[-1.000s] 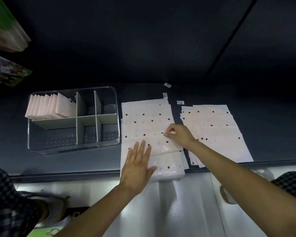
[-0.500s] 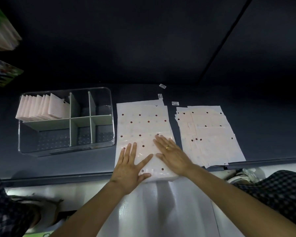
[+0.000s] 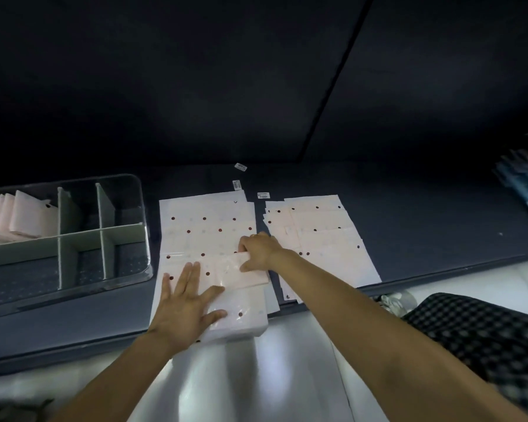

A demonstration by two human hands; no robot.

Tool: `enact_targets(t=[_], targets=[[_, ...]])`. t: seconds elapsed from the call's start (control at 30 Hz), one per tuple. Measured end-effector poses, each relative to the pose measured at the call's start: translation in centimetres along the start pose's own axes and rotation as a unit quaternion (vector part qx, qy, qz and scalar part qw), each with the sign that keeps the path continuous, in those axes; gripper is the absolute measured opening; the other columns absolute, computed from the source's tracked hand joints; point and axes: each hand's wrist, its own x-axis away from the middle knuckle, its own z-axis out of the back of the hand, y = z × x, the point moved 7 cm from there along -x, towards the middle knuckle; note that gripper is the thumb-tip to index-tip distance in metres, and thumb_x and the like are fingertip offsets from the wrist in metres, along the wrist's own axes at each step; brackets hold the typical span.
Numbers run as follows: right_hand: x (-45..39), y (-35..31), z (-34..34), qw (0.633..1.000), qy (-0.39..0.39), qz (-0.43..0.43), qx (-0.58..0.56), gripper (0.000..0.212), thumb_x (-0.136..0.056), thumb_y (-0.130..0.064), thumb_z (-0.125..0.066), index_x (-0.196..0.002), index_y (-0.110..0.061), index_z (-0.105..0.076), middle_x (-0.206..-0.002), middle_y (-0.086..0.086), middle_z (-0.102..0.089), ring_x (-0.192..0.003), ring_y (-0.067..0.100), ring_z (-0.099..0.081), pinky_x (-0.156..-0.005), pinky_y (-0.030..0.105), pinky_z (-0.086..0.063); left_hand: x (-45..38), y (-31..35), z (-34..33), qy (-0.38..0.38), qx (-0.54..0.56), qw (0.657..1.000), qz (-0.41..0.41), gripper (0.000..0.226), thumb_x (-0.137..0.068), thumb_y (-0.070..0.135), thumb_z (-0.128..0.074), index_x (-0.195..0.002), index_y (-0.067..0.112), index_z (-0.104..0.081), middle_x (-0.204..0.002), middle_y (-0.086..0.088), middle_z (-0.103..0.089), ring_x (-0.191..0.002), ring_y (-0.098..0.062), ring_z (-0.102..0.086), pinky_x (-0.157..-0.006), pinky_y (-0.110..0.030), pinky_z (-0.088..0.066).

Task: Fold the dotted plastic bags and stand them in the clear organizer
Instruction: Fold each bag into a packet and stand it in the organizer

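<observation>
Your left hand (image 3: pixel 186 306) presses flat, fingers spread, on the centre bag stack (image 3: pixel 208 239), overhanging the table (image 3: pixel 409 226) edge; your right hand (image 3: pixel 258 249) pinches the folded edge.

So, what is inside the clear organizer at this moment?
The clear organizer holds a row of folded bags standing in its far left compartment. The other visible compartments look empty. Its left end is cut off by the picture edge.
</observation>
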Motion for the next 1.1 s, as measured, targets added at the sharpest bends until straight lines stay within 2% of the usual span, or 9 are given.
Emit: enact_targets(t=[0.13,0.3,0.47,0.63,0.67,0.77,0.83,1.0,1.1], targets=[[0.3,-0.4,0.0,0.999,-0.031,0.006,-0.030,0.044,-0.088,-0.027,-0.062,-0.126,-0.010,-0.051,-0.129,0.012,-0.047,-0.120,0.029,-0.042,-0.095,0.033,-0.041,-0.4,0.1,0.4,0.025,-0.023,0.999,-0.009,0.049,-0.093,0.062,-0.027,-0.139,0.044,-0.029,-0.158,-0.003,0.012,-0.144,-0.024,0.018,-0.114,-0.051,0.012],[2.6,0.0,-0.7,0.972,-0.034,-0.023,-0.233,0.017,-0.091,-0.017,-0.056,-0.104,-0.012,-0.047,-0.102,0.006,-0.054,-0.100,0.023,-0.052,-0.065,0.025,-0.040,-0.1,0.4,1.6,0.088,-0.016,0.996,-0.001,0.058,-0.095,0.056,-0.034,-0.147,0.034,-0.019,-0.158,0.005,-0.005,-0.146,-0.016,-0.001,-0.117,-0.036,0.004],[5.7,0.2,-4.1,0.825,0.012,-0.126,-0.551,0.039,-0.089,-0.011,-0.059,-0.125,-0.004,-0.046,-0.120,0.012,-0.057,-0.099,0.022,-0.058,-0.066,0.027,-0.052,0.7,1.8,1.1,0.107,0.039,0.992,-0.052,0.073,-0.093,0.045,-0.051,-0.151,0.020,-0.013,-0.156,0.000,-0.021,-0.143,-0.015,-0.019,-0.117,-0.028,-0.005],[8.2,-2.3,-8.1,0.704,-0.076,-0.136,-0.693,0.038,-0.090,-0.005,-0.058,-0.127,-0.008,-0.050,-0.117,0.010,-0.061,-0.105,0.023,-0.061,-0.076,0.035,-0.057,1.6,2.2,1.5,0.150,0.098,0.982,-0.058,0.056,-0.075,0.004,-0.071,-0.129,0.006,-0.055,-0.125,-0.013,-0.061,-0.113,-0.030,-0.058,-0.096,-0.034,-0.046],[8.6,-2.4,-8.2,0.720,-0.074,-0.137,-0.676,0.037,-0.092,-0.009,-0.056,-0.128,-0.009,-0.049,-0.114,0.007,-0.061,-0.101,0.021,-0.061,-0.077,0.034,-0.057,1.6,2.1,1.5,0.149,0.106,0.982,-0.053,0.053,-0.073,-0.003,-0.067,-0.125,0.006,-0.059,-0.122,-0.012,-0.062,-0.111,-0.029,-0.059,-0.092,-0.032,-0.047],[8.9,0.2,-6.1,0.883,0.054,-0.118,-0.452,0.036,-0.096,-0.015,-0.045,-0.132,-0.013,-0.041,-0.111,0.007,-0.058,-0.095,0.019,-0.057,-0.091,0.030,-0.047,1.2,0.8,1.5,0.149,0.163,0.975,-0.003,0.041,-0.081,-0.002,-0.055,-0.119,0.013,-0.063,-0.120,-0.001,-0.062,-0.113,-0.020,-0.053,-0.088,-0.026,-0.043],[8.9,0.6,-4.4,0.930,0.107,-0.030,-0.351,0.042,-0.093,-0.002,-0.044,-0.134,-0.013,-0.042,-0.120,0.003,-0.054,-0.099,0.014,-0.048,-0.090,0.020,-0.039,0.7,0.2,1.8,0.159,0.218,0.962,0.034,0.024,-0.089,0.006,-0.055,-0.109,0.012,-0.067,-0.109,-0.002,-0.067,-0.105,-0.020,-0.056,-0.081,-0.026,-0.042],[7.0,-1.0,-5.6,0.944,0.051,0.022,-0.326,0.044,-0.083,-0.023,-0.067,-0.124,-0.020,-0.052,-0.108,-0.004,-0.057,-0.100,0.010,-0.043,-0.085,0.022,-0.039,-0.6,-1.2,2.0,0.150,0.306,0.934,0.105,0.007,-0.089,0.016,-0.062,-0.091,0.009,-0.063,-0.079,-0.006,-0.066,-0.078,-0.029,-0.060,-0.068,-0.035,-0.045],[5.3,-0.5,-5.4,0.915,0.128,-0.065,-0.378,0.018,-0.089,-0.027,-0.062,-0.074,-0.018,-0.056,-0.073,-0.004,-0.057,-0.070,0.012,-0.051,-0.061,0.022,-0.041,-1.0,-2.1,1.7,0.152,0.391,0.893,0.162,0.013,-0.085,0.017,-0.068,-0.085,0.014,-0.056,-0.061,0.007,-0.057,-0.072,-0.021,-0.059,-0.068,-0.032,-0.046]])
